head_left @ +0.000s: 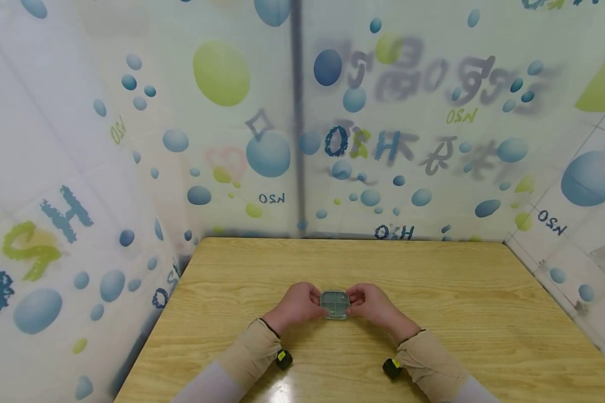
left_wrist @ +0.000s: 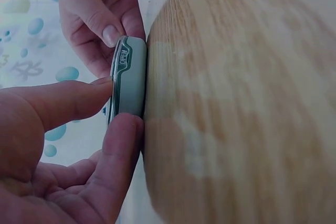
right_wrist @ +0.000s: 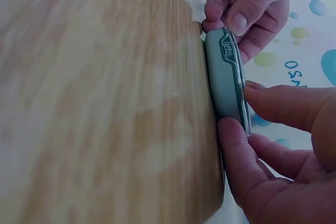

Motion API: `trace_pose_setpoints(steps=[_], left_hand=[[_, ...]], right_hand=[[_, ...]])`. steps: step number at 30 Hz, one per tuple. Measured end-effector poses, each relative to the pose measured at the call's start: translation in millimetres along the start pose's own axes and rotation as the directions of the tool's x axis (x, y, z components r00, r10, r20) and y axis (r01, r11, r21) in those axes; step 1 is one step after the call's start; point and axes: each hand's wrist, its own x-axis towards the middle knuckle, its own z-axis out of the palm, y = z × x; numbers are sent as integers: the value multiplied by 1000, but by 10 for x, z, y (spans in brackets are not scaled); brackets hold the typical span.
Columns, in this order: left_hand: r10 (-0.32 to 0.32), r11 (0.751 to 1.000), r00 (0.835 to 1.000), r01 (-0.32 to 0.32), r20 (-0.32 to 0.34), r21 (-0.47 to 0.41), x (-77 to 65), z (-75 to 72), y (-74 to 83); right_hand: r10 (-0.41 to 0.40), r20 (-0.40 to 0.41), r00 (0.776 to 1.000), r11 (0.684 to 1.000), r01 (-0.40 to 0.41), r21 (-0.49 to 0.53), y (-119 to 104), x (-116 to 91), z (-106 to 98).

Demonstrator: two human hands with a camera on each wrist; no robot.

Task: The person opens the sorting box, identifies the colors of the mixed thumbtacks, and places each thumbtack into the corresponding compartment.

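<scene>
A small grey-green pill box (head_left: 335, 305) with a see-through lid lies flat on the table, its inside divided by a cross into compartments. My left hand (head_left: 299, 304) pinches its left side, thumb on the lid's edge and a finger low against the side wall. From the other side, my right hand (head_left: 375, 305) pinches it the same way. In the left wrist view the box's front wall (left_wrist: 135, 80) bears the word OPEN on a tab. The right wrist view shows the lid down on the pill box (right_wrist: 220, 74), both thumbs at its rim.
The wood-grain table (head_left: 433, 280) stretches out on all sides of the hands. Behind it hangs a pale curtain (head_left: 232, 129) printed with blue and green bubbles, which also runs along the left and right. Each wrist carries a small black camera (head_left: 284, 359) on a tan band.
</scene>
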Motion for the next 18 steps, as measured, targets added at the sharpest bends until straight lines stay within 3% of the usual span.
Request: trace_pose_setpoints(steps=[11, 15, 18], left_hand=[[11, 1000, 1000, -11, 16, 25, 27, -5, -23], [-1, 995, 1000, 0, 9, 101, 21, -102, -33], [5, 982, 1000, -4, -9, 189, 8, -189, -47]], right_hand=[[12, 18, 1000, 1000, -12, -23, 32, -20, -71], [28, 2, 1000, 999, -28, -43, 51, -39, -181], [8, -72, 997, 993, -16, -121, 43, -50, -274]])
